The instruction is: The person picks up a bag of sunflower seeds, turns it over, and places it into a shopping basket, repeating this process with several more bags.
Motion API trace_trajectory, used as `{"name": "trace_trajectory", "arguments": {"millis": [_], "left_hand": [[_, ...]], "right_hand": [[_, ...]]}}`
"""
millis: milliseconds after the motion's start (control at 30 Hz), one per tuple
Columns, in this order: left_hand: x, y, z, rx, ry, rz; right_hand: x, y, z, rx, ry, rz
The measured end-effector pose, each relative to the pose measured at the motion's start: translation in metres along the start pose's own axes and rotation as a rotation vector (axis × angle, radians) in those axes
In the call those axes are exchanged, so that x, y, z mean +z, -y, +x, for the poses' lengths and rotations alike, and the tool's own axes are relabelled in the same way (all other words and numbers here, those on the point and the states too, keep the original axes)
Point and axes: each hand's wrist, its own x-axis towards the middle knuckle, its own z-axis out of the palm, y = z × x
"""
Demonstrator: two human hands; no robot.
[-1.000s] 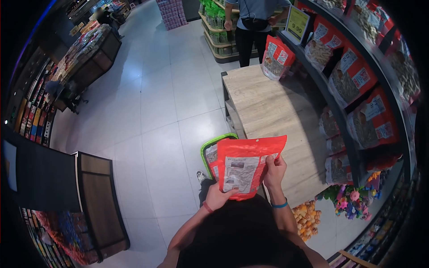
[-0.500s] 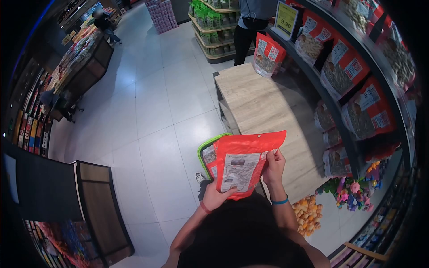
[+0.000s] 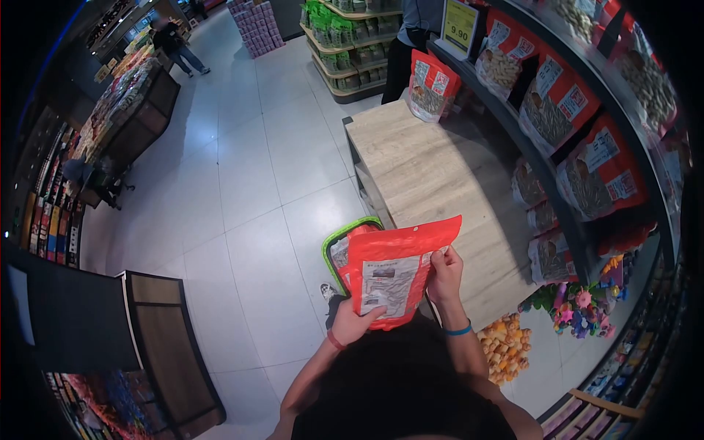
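Note:
A red snack pouch (image 3: 392,275) with a pale printed label panel is held up in front of my body, tilted toward me. My left hand (image 3: 356,319) grips its lower left corner, thumb laid over the front. On the pouch's right edge, my right hand (image 3: 444,275) pinches the side near the label. Partly hidden behind the pouch is a green-rimmed shopping basket (image 3: 331,249) with similar red bags inside. Another red pouch (image 3: 431,86) stands upright at the far end of the wooden display table (image 3: 418,165).
To the right, a dark shelf (image 3: 506,110) holds several red pouches, with a 9.90 price sign (image 3: 458,28) at its end. A tiered rack (image 3: 341,48) of green packages stands ahead. One person (image 3: 176,48) is at the far left; another (image 3: 403,62) stands by the table.
The view has shifted slightly, and the pouch sits a little further left in it. The distant person at the far left has stepped forward. Both hands keep their hold.

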Motion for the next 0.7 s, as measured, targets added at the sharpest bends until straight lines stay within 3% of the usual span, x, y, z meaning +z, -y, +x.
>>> {"name": "trace_trajectory", "arguments": {"millis": [400, 700], "left_hand": [[0.003, -0.001, -0.003, 0.047, -0.036, 0.011], [0.003, -0.015, 0.003, 0.181, -0.254, 0.122]], "right_hand": [[-0.003, -0.003, -0.002, 0.045, 0.004, -0.006], [0.02, 0.006, -0.017, -0.074, 0.026, -0.531]]}}
